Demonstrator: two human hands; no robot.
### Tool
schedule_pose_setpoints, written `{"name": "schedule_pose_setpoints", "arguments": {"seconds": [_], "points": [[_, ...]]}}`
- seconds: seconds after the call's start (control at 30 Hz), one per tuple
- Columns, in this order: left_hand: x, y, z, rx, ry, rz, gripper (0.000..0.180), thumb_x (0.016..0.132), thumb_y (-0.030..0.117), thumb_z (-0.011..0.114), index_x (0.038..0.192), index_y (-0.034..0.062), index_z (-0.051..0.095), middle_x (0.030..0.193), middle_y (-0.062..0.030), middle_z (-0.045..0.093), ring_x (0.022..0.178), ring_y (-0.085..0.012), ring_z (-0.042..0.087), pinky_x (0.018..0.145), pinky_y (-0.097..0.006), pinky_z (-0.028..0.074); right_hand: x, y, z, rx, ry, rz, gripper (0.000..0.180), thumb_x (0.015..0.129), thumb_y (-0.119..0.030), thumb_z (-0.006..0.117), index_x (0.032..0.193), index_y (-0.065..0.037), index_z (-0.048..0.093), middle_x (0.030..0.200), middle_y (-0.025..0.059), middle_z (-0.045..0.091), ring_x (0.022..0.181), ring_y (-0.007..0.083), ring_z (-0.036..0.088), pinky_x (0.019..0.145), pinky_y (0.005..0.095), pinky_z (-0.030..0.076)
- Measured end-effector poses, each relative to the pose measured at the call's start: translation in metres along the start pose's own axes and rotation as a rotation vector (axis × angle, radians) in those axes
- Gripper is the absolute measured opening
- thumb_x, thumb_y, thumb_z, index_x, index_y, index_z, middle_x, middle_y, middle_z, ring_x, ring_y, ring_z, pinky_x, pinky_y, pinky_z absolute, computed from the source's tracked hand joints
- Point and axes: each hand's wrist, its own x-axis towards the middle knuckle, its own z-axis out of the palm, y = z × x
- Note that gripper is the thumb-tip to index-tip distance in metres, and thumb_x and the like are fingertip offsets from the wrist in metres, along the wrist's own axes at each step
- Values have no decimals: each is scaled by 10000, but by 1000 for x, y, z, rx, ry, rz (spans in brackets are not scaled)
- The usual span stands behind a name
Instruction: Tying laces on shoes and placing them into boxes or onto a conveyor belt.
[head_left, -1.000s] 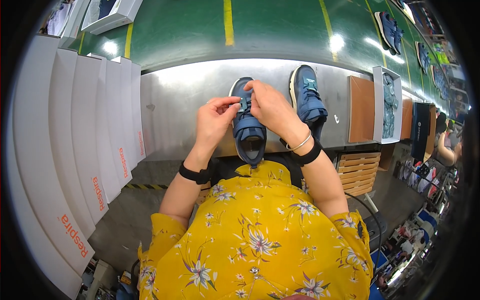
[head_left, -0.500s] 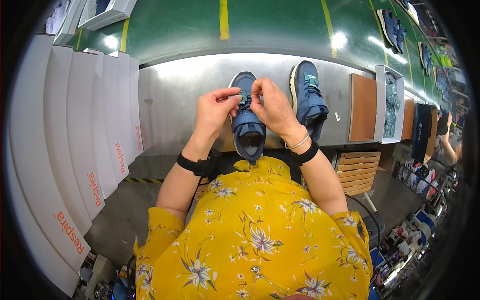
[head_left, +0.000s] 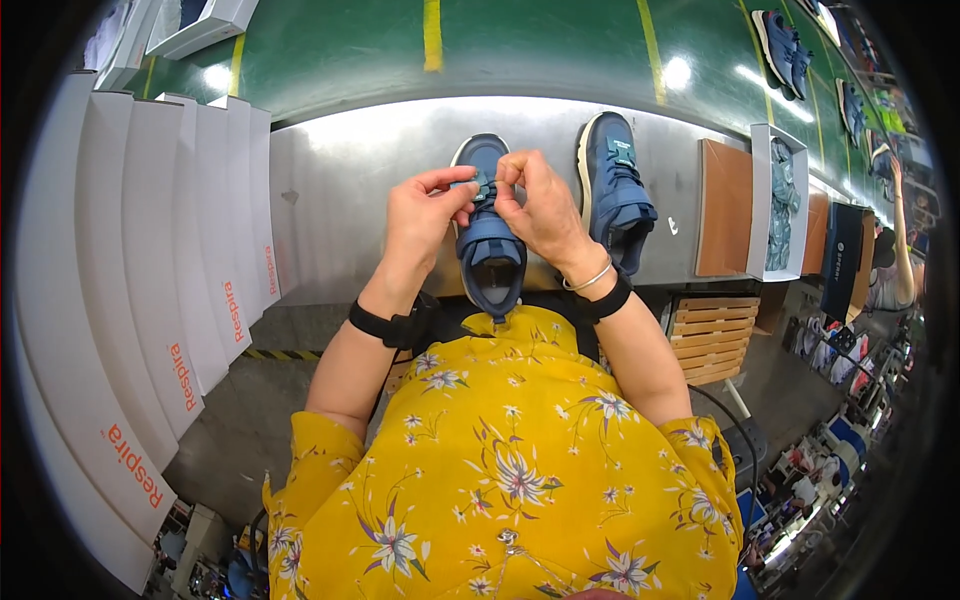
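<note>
A blue sneaker (head_left: pixel 493 235) with a pale sole stands on the metal bench in front of me, its toe pointing away. At its laces, my left hand (head_left: pixel 422 212) pinches a small dark green tag (head_left: pixel 481 187) between thumb and fingers. My right hand (head_left: pixel 545 205) is closed in a pinch just right of the tag, over the laces; what lies between those fingertips is too small to make out. To the right stands the matching blue sneaker (head_left: pixel 612 190), a green tag (head_left: pixel 620 151) lying on its laces. Neither hand touches that one.
White shoe boxes (head_left: pixel 150 270) are stacked along the left. Beyond the metal bench (head_left: pixel 350 200) runs a green surface (head_left: pixel 540 50) with yellow stripes. A brown board (head_left: pixel 724 208) and an open box with patterned paper (head_left: pixel 782 205) sit at right. A co-worker's arm (head_left: pixel 899 220) shows far right.
Both hands stay at the laces, with only small finger movements. The whole view has shifted slightly. At far right the co-worker's arm has risen toward a shoe.
</note>
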Motion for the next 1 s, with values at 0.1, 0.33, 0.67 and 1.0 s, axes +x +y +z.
{"name": "schedule_pose_setpoints", "arguments": {"seconds": [0.1,0.33,0.67,1.0], "points": [[-1,4,1,11,-5,-27,264,867,15,721,1120,-57,702,778,-42,672,636,-92,600,596,-206,489,-2,3,3,57,5,46,335,764,92,667,1000,-32,463,863,140,580,795,365,598,714,414,499],[1,1,0,16,-30,-27,274,874,11,717,1139,-56,692,810,-41,670,648,-94,603,597,-207,492,-3,0,2,34,25,54,341,755,94,668,995,-31,460,853,132,581,794,357,601,709,416,499],[7,2,5,-57,2,-67,260,881,16,727,1133,-43,697,827,-30,674,662,-79,586,568,-198,459,-2,1,4,52,13,53,308,771,79,664,977,-29,462,843,129,587,782,354,605,697,415,499],[9,6,8,41,-18,-58,255,872,35,743,1117,-30,719,800,-8,656,645,-60,557,552,-195,424,-7,-15,-6,107,-26,329,172,872,13,644,994,-14,525,846,95,646,763,212,644,693,353,514]]}}
